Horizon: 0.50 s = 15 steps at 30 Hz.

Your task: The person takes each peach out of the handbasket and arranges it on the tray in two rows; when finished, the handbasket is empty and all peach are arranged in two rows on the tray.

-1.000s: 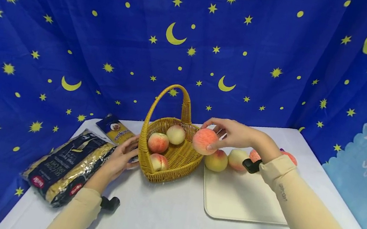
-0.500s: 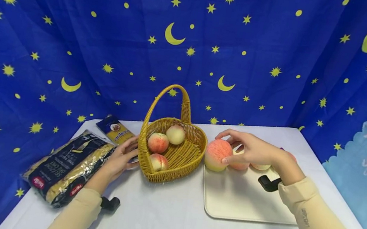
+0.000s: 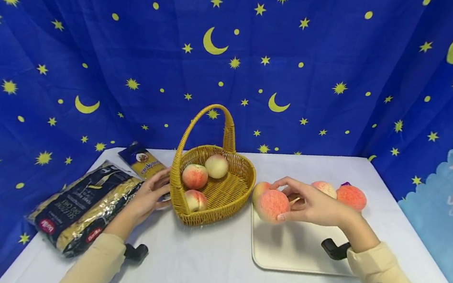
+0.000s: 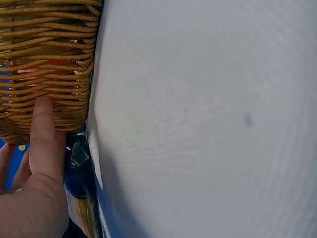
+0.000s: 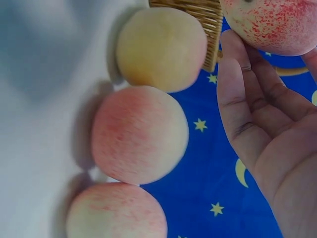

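My right hand (image 3: pixel 315 205) holds a reddish peach (image 3: pixel 274 206) by the fingertips over the cream tray (image 3: pixel 302 253). In the right wrist view this held peach (image 5: pixel 277 25) is at the upper right, cut off by the frame. A yellow peach (image 5: pixel 161 49), a pink-and-cream peach (image 5: pixel 138 134) and a speckled peach (image 5: pixel 116 213) lie in a row beside the hand. My left hand (image 3: pixel 149 198) rests against the left side of a wicker basket (image 3: pixel 229 212), its thumb (image 4: pixel 42 139) lying along the weave. Inside the basket are a red peach (image 3: pixel 195 176), a pale peach (image 3: pixel 216 166) and a red-and-cream peach (image 3: pixel 195 201).
A bag of pasta (image 3: pixel 82 208) lies left of my left hand, with a blue-and-yellow packet (image 3: pixel 143 161) behind it. Another red peach (image 3: pixel 351 197) sits at the tray's back right, a purple object (image 3: pixel 346 183) behind it. A star-patterned blue curtain (image 3: pixel 166 75) closes off the back.
My right hand has moved the held peach from the basket's right rim rightward and down, over the tray. The left hand and the basket stay in place.
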{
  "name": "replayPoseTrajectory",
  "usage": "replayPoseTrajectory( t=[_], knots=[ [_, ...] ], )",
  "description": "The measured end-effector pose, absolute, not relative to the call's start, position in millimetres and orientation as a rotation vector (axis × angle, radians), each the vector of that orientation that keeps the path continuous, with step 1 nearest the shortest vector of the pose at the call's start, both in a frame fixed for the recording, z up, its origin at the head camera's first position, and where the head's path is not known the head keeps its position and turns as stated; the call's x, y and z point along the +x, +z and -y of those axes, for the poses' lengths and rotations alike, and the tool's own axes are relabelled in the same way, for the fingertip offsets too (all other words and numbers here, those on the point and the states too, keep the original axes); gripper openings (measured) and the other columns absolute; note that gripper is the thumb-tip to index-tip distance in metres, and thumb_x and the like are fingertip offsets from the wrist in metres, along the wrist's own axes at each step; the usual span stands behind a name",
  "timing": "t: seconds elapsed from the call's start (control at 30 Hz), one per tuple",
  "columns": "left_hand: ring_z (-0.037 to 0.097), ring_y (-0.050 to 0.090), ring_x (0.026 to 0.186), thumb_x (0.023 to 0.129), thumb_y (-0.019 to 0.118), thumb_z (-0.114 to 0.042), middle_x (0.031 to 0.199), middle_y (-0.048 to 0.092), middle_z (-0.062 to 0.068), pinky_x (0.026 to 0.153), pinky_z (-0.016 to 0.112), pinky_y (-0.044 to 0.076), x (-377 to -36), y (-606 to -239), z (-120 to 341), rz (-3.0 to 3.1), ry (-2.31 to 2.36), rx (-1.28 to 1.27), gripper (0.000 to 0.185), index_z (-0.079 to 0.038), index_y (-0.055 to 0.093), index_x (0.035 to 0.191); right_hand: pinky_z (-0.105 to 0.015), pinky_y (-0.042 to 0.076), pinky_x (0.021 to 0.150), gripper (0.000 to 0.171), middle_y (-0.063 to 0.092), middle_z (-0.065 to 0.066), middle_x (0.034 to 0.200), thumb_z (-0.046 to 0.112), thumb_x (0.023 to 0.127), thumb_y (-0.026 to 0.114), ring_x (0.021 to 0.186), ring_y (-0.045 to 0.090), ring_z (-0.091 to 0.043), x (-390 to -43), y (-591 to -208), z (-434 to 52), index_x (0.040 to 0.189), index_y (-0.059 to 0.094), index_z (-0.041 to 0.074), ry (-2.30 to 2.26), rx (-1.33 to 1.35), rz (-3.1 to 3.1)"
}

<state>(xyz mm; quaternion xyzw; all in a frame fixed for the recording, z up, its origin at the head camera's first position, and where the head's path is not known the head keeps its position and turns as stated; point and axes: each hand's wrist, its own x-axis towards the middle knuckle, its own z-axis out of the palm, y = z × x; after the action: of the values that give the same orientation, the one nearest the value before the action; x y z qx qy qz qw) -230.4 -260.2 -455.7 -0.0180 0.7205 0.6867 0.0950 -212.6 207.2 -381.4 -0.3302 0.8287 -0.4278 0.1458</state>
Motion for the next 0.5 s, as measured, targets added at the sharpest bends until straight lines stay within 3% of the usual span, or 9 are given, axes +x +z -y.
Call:
replayPoseTrajectory(
  t=[0.5],
  knots=[
    [0.032, 0.039, 0.156, 0.111, 0.061, -0.022, 0.175, 0.033, 0.009, 0.119, 0.058, 0.05, -230.2, -455.6, 260.7, -2.133, 2.03, -0.048, 0.068, -0.026, 0.029, 0.172, -0.031, 0.063, 0.093, 0.056, 0.073, -0.008, 0.123, 0.024, 0.092, 0.087, 0.109, 0.07, -0.015, -204.1, -417.1, -207.5, 0.138, 0.055, 0.015, -1.266, -0.981, -2.31]
  ],
)
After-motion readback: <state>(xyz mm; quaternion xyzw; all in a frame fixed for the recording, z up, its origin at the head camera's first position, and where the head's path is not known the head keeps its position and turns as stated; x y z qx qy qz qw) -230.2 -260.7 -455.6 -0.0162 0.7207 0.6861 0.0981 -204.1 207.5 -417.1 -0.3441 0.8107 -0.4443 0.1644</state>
